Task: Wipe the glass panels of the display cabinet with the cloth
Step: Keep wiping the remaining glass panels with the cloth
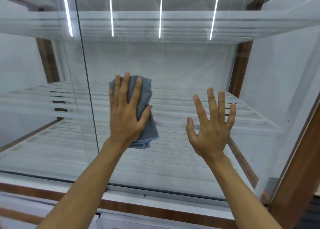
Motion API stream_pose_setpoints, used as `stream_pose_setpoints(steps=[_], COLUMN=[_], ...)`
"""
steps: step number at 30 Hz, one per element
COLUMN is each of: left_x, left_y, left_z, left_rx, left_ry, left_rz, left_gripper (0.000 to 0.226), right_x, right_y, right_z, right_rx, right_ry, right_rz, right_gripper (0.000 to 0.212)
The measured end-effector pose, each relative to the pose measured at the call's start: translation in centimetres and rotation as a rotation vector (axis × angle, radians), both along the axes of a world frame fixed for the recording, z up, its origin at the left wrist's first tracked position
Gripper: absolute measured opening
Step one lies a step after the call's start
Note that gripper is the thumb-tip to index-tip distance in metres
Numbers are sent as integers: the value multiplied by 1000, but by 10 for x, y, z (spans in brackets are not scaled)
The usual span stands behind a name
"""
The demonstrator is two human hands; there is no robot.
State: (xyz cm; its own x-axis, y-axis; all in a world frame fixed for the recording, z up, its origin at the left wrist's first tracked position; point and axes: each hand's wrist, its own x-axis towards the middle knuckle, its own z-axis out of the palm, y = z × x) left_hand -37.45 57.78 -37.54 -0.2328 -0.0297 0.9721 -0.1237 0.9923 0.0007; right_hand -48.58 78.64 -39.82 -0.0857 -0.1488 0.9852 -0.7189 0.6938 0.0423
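A grey cloth [146,97] lies bunched against the right glass panel [181,69] of the display cabinet, around mid-height. My left hand [127,110] presses flat on the cloth, fingers straight and spread, thumb over the cloth's right edge. My right hand [212,124] is open to the right of the cloth, fingers spread, in front of the same panel; whether it touches the glass is unclear. A second glass panel [39,90] stands to the left, its edge running down beside my left hand.
White slatted shelves [199,159] show behind the glass. Vertical light strips [160,12] glow at the top. A wooden frame post [294,185] stands at the right. A white bottom rail [155,194] with wood trim runs below the panels.
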Motion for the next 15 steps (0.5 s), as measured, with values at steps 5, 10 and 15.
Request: stream_pose_setpoints(steps=[5, 10, 15], left_x=[-25, -26, 8], left_y=[60, 62, 1], left_z=[6, -9, -24], left_rx=[-172, -272, -204], left_ry=[-108, -149, -130], left_rz=[-28, -16, 64], left_gripper=[65, 61, 65], right_x=[1, 0, 1], right_y=[5, 13, 15], right_z=[0, -2, -2], right_rx=[1, -3, -4], right_ry=[-15, -32, -60], right_rz=[58, 145, 171], right_gripper=[56, 54, 54])
